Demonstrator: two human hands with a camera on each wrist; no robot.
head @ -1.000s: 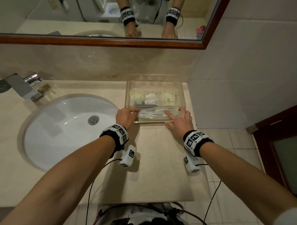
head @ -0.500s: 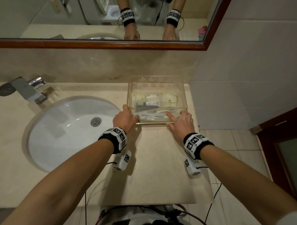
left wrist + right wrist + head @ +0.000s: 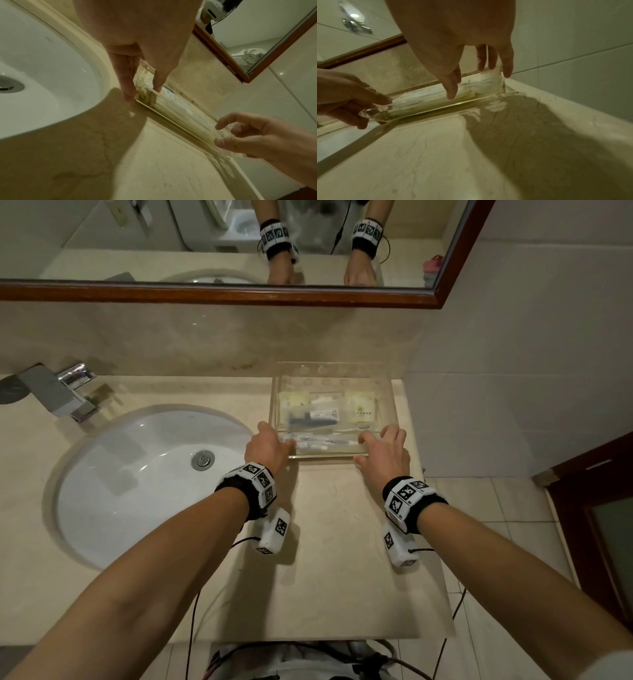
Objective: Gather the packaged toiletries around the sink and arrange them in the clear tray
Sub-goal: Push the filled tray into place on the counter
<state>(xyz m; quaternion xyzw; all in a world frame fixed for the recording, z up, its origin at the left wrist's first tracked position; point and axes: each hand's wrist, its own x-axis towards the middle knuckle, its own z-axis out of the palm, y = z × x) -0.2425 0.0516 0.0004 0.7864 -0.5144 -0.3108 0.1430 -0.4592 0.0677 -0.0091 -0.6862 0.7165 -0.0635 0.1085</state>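
The clear tray [image 3: 342,370] stands on the beige counter right of the sink, its back against the wall. Inside lie a small tube [image 3: 323,415], pale yellow sachets [image 3: 363,405] and wrapped toothbrushes [image 3: 325,444] along the front. My left hand [image 3: 275,440] pinches the tray's near-left corner; the left wrist view shows my left hand [image 3: 142,88] with one finger outside the tray [image 3: 180,115] wall and one inside. My right hand [image 3: 378,445] grips the near-right corner. In the right wrist view my right hand [image 3: 471,81] has its thumb on the front wall and its fingers over the rim.
The white basin [image 3: 137,481] lies to the left with a chrome faucet [image 3: 65,395] behind it. A wood-framed mirror [image 3: 205,241] hangs above. A tiled wall [image 3: 513,371] stands close on the tray's right. Bare counter [image 3: 342,570] stretches between the tray and me.
Both hands have shifted outward from the tray's front rim to its near corners, and the right fingers have spread over the right corner. The tray has hardly moved.
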